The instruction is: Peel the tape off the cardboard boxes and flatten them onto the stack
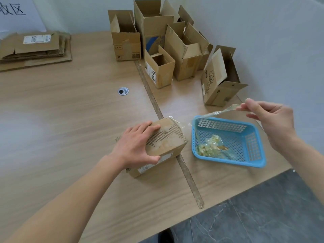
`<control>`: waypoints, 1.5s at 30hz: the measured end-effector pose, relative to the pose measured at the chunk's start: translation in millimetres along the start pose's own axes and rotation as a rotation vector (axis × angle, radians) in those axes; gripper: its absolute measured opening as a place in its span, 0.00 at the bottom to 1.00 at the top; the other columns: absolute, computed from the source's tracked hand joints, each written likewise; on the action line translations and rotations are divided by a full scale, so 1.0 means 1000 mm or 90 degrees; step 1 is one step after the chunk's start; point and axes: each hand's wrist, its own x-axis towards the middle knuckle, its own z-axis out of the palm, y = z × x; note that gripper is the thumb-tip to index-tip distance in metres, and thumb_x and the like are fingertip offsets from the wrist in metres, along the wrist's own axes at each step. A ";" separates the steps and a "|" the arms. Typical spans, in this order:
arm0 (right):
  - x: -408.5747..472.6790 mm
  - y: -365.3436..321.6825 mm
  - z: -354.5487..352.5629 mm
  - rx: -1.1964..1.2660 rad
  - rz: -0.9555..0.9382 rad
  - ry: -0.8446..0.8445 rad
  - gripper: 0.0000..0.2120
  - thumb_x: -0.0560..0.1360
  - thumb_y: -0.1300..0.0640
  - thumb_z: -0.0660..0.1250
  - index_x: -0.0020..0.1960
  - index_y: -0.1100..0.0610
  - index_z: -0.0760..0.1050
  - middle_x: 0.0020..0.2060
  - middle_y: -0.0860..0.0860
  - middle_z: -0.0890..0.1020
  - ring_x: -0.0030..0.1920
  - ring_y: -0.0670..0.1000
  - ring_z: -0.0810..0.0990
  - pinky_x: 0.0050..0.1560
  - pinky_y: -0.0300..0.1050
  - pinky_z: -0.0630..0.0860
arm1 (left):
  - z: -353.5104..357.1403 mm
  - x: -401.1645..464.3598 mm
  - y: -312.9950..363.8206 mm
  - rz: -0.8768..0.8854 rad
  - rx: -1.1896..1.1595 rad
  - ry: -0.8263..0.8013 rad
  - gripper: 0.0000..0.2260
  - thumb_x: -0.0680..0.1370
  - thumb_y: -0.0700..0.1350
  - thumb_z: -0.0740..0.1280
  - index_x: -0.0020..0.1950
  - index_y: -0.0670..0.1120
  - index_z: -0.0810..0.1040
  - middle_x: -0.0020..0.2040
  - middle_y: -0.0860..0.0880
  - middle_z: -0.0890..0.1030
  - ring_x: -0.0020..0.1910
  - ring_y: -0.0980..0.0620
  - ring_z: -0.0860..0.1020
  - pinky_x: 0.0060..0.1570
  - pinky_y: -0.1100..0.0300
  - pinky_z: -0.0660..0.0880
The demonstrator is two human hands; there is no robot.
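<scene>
A small closed cardboard box lies on the wooden table near its front. My left hand grips it from the left, fingers over the top and thumb on the near side. Its top paper is torn where tape came away. A clear strip of tape stretches from the box's right top corner up to my right hand, which pinches its free end above the blue basket. A stack of flattened cardboard lies at the far left.
A blue plastic basket with crumpled tape scraps sits right of the box. Several open cardboard boxes crowd the far right of the table. A long strip runs diagonally across the table. The table's edge and dark floor lie at lower right.
</scene>
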 end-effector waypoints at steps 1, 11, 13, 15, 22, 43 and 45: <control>-0.001 0.000 0.004 0.037 0.008 0.041 0.14 0.77 0.47 0.73 0.49 0.59 0.85 0.46 0.54 0.88 0.53 0.52 0.86 0.56 0.49 0.81 | 0.000 -0.001 0.001 -0.002 -0.004 0.002 0.47 0.63 0.71 0.65 0.79 0.57 0.59 0.79 0.52 0.62 0.76 0.50 0.62 0.73 0.53 0.59; -0.055 0.026 0.072 -0.234 -0.128 -0.093 0.03 0.75 0.53 0.75 0.45 0.52 0.85 0.36 0.45 0.85 0.38 0.44 0.83 0.40 0.42 0.80 | 0.000 -0.001 0.002 -0.011 -0.010 0.017 0.46 0.63 0.71 0.64 0.79 0.58 0.60 0.79 0.53 0.62 0.77 0.51 0.62 0.74 0.53 0.59; -0.068 0.040 0.102 -0.297 -0.103 -0.136 0.08 0.73 0.46 0.76 0.47 0.50 0.84 0.40 0.41 0.85 0.41 0.41 0.83 0.42 0.41 0.80 | 0.000 -0.002 0.003 -0.012 -0.013 0.019 0.46 0.63 0.71 0.64 0.79 0.58 0.60 0.79 0.53 0.62 0.77 0.51 0.62 0.74 0.53 0.59; -0.072 0.051 0.122 -0.340 -0.062 -0.120 0.16 0.71 0.39 0.76 0.51 0.48 0.81 0.44 0.39 0.83 0.44 0.39 0.81 0.45 0.41 0.80 | 0.000 -0.002 0.003 -0.013 -0.009 0.020 0.46 0.63 0.71 0.64 0.79 0.58 0.60 0.79 0.53 0.62 0.77 0.52 0.62 0.73 0.54 0.58; -0.081 0.057 0.154 -0.265 0.009 0.060 0.11 0.74 0.42 0.74 0.45 0.49 0.84 0.41 0.43 0.83 0.44 0.43 0.81 0.51 0.50 0.79 | 0.002 -0.002 0.001 -0.015 -0.008 0.026 0.46 0.63 0.72 0.65 0.78 0.59 0.60 0.79 0.54 0.62 0.77 0.52 0.62 0.73 0.53 0.59; -0.071 0.062 0.153 -0.246 0.072 0.033 0.08 0.80 0.51 0.69 0.46 0.51 0.84 0.36 0.45 0.85 0.41 0.48 0.85 0.50 0.52 0.82 | 0.003 -0.002 0.001 -0.016 -0.014 0.038 0.45 0.64 0.71 0.67 0.78 0.58 0.61 0.79 0.54 0.63 0.77 0.52 0.63 0.74 0.52 0.59; -0.078 0.067 0.145 -0.138 0.077 0.017 0.06 0.81 0.54 0.69 0.46 0.51 0.84 0.39 0.46 0.86 0.44 0.47 0.86 0.49 0.48 0.84 | 0.004 -0.003 0.001 -0.015 -0.011 0.042 0.45 0.64 0.70 0.68 0.78 0.58 0.61 0.78 0.55 0.63 0.76 0.53 0.63 0.73 0.53 0.59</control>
